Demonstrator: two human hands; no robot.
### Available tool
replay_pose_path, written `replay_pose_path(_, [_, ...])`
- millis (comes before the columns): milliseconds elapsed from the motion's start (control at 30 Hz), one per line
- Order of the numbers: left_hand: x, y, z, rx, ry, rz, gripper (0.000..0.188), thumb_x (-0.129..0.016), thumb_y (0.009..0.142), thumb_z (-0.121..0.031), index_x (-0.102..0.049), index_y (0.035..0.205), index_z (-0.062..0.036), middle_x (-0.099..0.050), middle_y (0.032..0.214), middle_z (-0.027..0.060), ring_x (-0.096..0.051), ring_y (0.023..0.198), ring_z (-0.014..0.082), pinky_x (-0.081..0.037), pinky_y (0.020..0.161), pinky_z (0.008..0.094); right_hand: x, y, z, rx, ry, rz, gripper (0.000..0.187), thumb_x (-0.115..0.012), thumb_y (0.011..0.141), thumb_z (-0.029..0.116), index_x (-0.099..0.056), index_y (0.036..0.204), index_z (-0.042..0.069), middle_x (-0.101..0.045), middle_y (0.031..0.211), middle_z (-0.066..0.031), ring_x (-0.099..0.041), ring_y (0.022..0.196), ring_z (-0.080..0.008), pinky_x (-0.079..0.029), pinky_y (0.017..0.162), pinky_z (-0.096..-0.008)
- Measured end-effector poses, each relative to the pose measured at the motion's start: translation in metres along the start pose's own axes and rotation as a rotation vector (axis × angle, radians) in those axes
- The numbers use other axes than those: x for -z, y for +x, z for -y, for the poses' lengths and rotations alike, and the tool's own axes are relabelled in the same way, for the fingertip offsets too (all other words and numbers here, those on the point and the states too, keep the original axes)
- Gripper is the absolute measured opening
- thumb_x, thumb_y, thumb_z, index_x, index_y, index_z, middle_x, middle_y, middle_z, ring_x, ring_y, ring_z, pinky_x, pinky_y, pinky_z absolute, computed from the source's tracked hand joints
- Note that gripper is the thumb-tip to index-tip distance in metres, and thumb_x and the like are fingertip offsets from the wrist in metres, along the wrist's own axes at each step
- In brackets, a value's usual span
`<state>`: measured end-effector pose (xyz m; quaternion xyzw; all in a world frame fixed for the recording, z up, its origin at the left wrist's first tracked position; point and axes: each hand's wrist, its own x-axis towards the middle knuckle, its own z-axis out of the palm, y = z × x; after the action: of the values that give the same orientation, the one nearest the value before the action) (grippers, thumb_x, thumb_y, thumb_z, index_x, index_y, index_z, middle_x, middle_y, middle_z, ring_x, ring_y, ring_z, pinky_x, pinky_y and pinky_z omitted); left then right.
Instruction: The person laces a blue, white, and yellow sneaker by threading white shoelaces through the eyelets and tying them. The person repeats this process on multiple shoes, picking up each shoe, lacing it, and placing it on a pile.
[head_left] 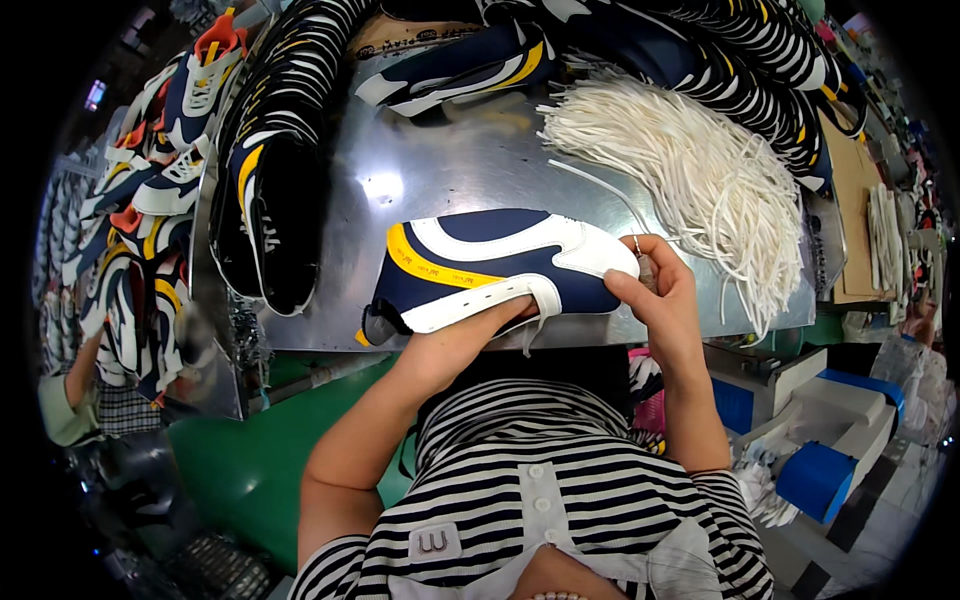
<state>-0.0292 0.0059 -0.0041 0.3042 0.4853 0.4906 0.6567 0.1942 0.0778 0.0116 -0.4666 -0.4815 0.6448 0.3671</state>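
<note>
A navy, white and yellow shoe upper [500,262] lies on its side between my hands, above the near edge of the metal table. My left hand [465,335] reaches under its lower edge, with the fingers inside the opening and mostly hidden. At the white toe end, my right hand [655,280] pinches the upper between thumb and fingers. A short white lace [543,318] hangs from the eyelet strip beside my left fingers. One loose white lace [600,182] lies on the table beyond the toe.
A large bundle of white laces [690,170] covers the table's right side. Nested shoe uppers stand in long rows at the left [285,150] and far right [740,80]. Another upper [460,70] lies at the back. Left of the table [355,200], a person's arm [85,370] shows near piled shoes [150,200].
</note>
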Motion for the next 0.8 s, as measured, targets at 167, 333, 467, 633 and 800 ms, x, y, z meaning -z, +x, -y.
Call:
replay_pose_path(167, [0.029, 0.013, 0.015, -0.257, 0.608, -0.126, 0.021, -0.066, 0.088, -0.003, -0.067, 0.109, -0.0007, -0.071, 0.101, 0.0093, -0.069, 0.093, 0.0218, -0.055, 0.083, 0.0325, -0.009, 0.01, -0.013, -0.001, -0.079, 0.02, 0.029, -0.079, 0.082, 0.011, -0.063, 0.104, 0.001, -0.065, 0.087, 0.0007, -0.058, 0.075, -0.0039, -0.045, 0.066, -0.0182])
replay_pose_path(333, [0.046, 0.033, 0.008, -0.419, 0.93, -0.113, 0.019, -0.067, 0.088, -0.011, -0.069, 0.105, -0.0022, -0.072, 0.098, 0.0125, -0.069, 0.095, 0.0259, -0.053, 0.081, 0.0343, -0.016, 0.024, 0.001, 0.068, 0.01, -0.081, 0.028, -0.078, 0.084, 0.016, -0.062, 0.104, 0.004, -0.065, 0.085, 0.0016, -0.056, 0.07, -0.003, -0.043, 0.06, -0.0176])
replay_pose_path(467, [0.02, 0.013, -0.029, -0.233, 0.958, 0.189, 0.041, -0.068, 0.091, -0.027, -0.058, 0.122, -0.0016, -0.068, 0.106, 0.018, -0.067, 0.096, 0.032, -0.05, 0.083, 0.0363, -0.003, 0.055, -0.021, 0.009, 0.066, -0.134, 0.026, -0.072, 0.089, 0.017, -0.06, 0.109, 0.007, -0.054, 0.076, 0.0071, -0.04, 0.06, 0.0001, -0.027, 0.051, -0.0175])
replay_pose_path(633, [0.021, 0.017, -0.015, -0.468, 1.226, -0.067, 0.024, -0.069, 0.089, -0.018, -0.062, 0.107, -0.0038, -0.066, 0.077, 0.0182, -0.064, 0.066, 0.0353, -0.048, 0.061, 0.0375, -0.008, 0.034, -0.036, 0.207, 0.059, -0.205, 0.016, -0.067, 0.093, 0.019, -0.066, 0.101, 0.005, -0.056, 0.076, 0.0055, -0.043, 0.063, -0.0006, -0.031, 0.055, -0.017])
replay_pose_path(800, [0.004, 0.013, -0.018, -0.583, 1.178, -0.072, 0.021, -0.068, 0.088, -0.016, -0.061, 0.104, -0.0032, -0.066, 0.077, 0.0179, -0.063, 0.067, 0.0369, -0.048, 0.059, 0.0412, -0.021, 0.022, -0.045, -0.092, -0.092, 0.225, 0.026, -0.071, 0.09, 0.025, -0.071, 0.096, 0.0, -0.063, 0.074, 0.0014, -0.054, 0.066, -0.0052, -0.043, 0.061, -0.0215])
